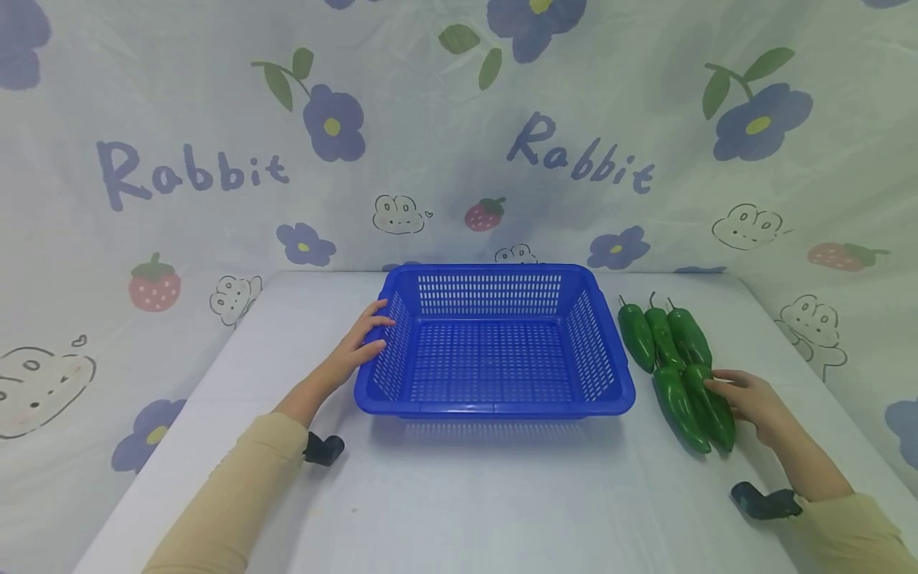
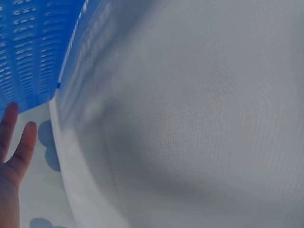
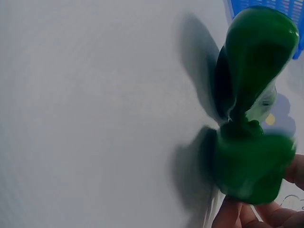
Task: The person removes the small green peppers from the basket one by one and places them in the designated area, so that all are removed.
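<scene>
A blue plastic basket (image 1: 495, 408) stands on the table, its slotted floor bare. My left hand (image 1: 357, 339) rests on the basket's left rim, with fingers extended; in the left wrist view two of its fingers (image 2: 23, 147) show beside the slotted wall. To the right of the basket lie several green peppers, three in a back row, including the leftmost pepper (image 1: 636, 336). Two more lie in front, one being the left front pepper (image 1: 680, 406). My right hand (image 1: 749, 401) pinches the right front pepper (image 1: 712, 410); in the right wrist view thumb and fingers sit about this pepper (image 3: 254, 166).
A white cloth covers the table (image 1: 495, 510). Behind it hangs a printed curtain (image 1: 430, 119) with flowers, strawberries and rabbits. A dark wrist-worn piece sticks out near each sleeve, such as the left one (image 1: 324, 449).
</scene>
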Motion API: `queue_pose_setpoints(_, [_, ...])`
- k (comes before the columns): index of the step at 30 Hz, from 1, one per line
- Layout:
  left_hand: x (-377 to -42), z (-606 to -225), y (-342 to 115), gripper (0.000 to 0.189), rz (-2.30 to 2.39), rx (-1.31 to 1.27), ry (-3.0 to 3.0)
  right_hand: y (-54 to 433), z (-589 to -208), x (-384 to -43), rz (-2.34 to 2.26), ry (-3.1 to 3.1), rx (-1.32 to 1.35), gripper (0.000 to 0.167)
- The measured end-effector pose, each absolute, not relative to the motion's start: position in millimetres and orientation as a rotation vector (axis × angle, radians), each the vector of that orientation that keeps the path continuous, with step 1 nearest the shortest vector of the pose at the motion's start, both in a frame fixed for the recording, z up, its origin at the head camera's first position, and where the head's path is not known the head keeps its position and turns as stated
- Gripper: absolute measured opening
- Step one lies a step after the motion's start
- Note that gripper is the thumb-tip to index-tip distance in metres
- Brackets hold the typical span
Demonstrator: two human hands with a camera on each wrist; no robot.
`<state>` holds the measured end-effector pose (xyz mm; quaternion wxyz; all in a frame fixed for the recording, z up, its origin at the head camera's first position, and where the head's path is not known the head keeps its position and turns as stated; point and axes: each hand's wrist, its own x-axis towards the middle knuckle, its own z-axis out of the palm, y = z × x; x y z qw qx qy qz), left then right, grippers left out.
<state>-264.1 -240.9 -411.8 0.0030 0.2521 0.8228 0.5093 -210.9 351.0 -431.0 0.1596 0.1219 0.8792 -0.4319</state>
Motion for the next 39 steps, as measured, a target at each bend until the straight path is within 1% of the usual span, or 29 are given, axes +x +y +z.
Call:
queue_pose_setpoints(14, [-265,-413,-241,0.038,1.598,0.802,2.58,354,-427,-206,-1.213,2.54,0.34,0.076])
queue_pose_setpoints(22, [-264,-412,-240,0.038,1.581,0.768,2.601,369,-447,-215,-1.222,2.596,0.325,0.081])
queue_pose_setpoints(24, [-263,-412,-240,0.038,1.584,0.759,2.605,372,-448,-216,-1.229,2.605,0.312,0.083])
queue_pose_setpoints(25, [-263,-412,-239,0.038,1.586,0.759,2.607,371,-447,-216,-1.222,2.626,0.315,0.082])
queue_pose_setpoints(31, [-263,-413,-239,0.043,1.568,0.782,2.646,364,-428,-212,-1.223,2.634,0.274,0.074])
queue_pose_setpoints(35, [-259,-407,-241,0.049,1.456,0.723,2.695,377,-434,-223,-1.229,2.639,0.262,0.079])
queue_pose_setpoints(39, [-252,-396,-243,0.058,1.185,0.621,2.853,395,-440,-238,-1.175,2.731,0.251,0.084])
